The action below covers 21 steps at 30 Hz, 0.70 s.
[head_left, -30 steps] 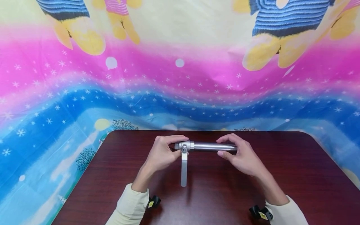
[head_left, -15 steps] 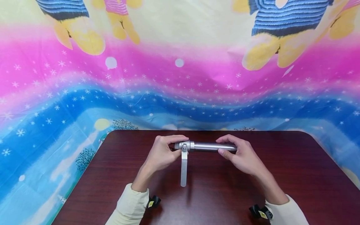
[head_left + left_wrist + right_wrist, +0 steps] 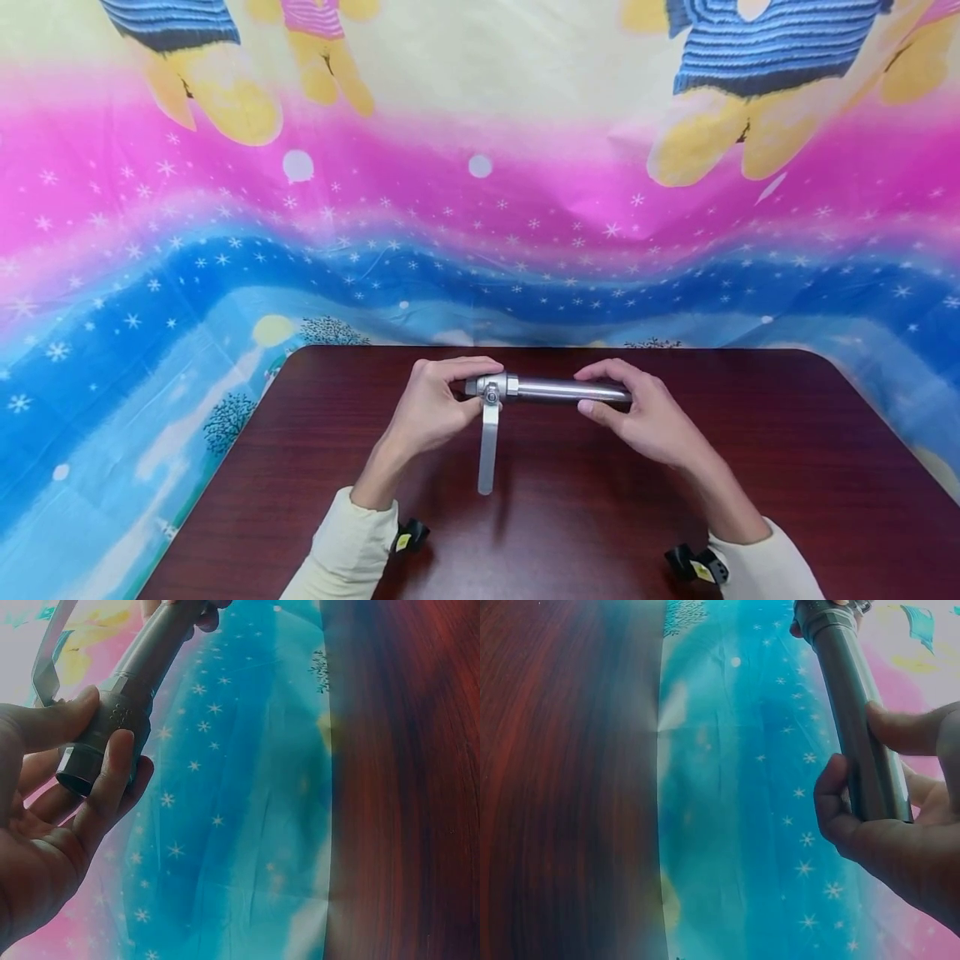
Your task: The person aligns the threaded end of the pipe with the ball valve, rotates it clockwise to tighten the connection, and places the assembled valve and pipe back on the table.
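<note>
A steel ball valve (image 3: 492,384) with a flat lever handle (image 3: 489,450) pointing toward me is joined to a smooth metal pipe (image 3: 551,390). My left hand (image 3: 433,414) grips the valve body, thumb on the near side and fingers on the far side. In the left wrist view the valve's open hex end (image 3: 77,769) shows between the thumb and fingers. My right hand (image 3: 651,419) holds the pipe's right end, and its fingers (image 3: 832,791) curl round the tube in the right wrist view. The pipe lies level, held up over the table.
A dark red-brown wooden table (image 3: 570,525) with rounded far corners lies below. Behind it hangs a printed cloth (image 3: 480,250) in pink and blue with snowflakes. Black wrist straps (image 3: 411,537) sit at both pale sleeves (image 3: 348,533).
The lever's free end has swung slightly to the left. My right thumb has shifted a little along the pipe. The left hand keeps its place on the valve.
</note>
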### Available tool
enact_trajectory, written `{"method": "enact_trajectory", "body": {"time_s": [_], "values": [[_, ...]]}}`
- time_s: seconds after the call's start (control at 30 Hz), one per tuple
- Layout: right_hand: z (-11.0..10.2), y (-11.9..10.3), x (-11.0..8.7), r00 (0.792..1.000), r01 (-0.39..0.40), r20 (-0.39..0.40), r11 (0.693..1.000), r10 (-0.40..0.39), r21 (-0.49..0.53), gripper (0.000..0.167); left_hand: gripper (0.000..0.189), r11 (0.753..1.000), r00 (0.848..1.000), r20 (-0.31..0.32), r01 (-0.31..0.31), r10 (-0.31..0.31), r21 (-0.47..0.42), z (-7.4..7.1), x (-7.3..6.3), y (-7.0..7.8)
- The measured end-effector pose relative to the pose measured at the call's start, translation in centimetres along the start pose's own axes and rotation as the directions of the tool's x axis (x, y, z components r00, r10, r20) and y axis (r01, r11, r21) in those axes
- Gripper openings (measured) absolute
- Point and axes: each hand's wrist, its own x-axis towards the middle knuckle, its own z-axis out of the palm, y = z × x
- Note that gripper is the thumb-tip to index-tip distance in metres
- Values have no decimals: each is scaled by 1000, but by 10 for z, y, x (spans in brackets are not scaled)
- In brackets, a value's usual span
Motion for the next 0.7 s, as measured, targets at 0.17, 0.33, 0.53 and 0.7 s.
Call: {"method": "enact_trajectory", "body": {"time_s": [0.17,0.33,0.53,0.7], "values": [[1,-1,0,997,45,-67,999,-47,-30,37,43,999,1000,-10,29,-29,-22,0,0,1],[0,-1,-1,999,-10,-33,1000,10,9,32,43,999,999,10,38,-37,-28,-2,-1,2],[-1,-1,-1,999,-31,28,997,29,67,26,43,999,999,29,30,-30,-29,-5,0,2],[-1,-1,0,999,-23,40,996,19,84,23,41,999,1000,10,23,-23,-28,-5,0,2]]}}
